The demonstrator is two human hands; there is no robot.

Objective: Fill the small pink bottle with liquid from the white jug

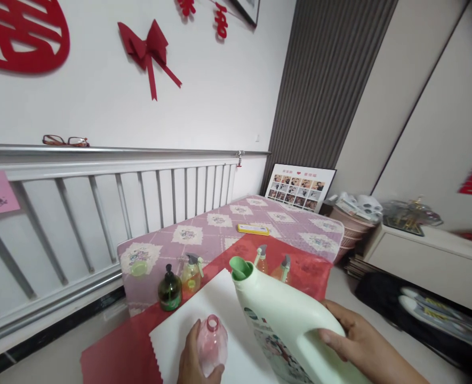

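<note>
Small pink bottle (210,341) held upright over white sheet (220,298) by left hand (193,360), fingers wrapped round it, large pale green jug (284,320) gripped by right hand (359,344), apparently tilted toward it, spray bottles (191,272) seen behind on worktop (311,269).

We held a pink bottle (212,341) in our left hand (193,357) over the white sheet (220,298) near the table's (148,250) front edge. Our right hand (359,341) gripped a tilted green jug (284,320), its open spout just beside the bottle's mouth. A dark pump bottle (169,290) and spray bottles (191,272) stood on the red cloth (111,357) behind. A yellow case (253,229) lay nearer the far edge.
</note>
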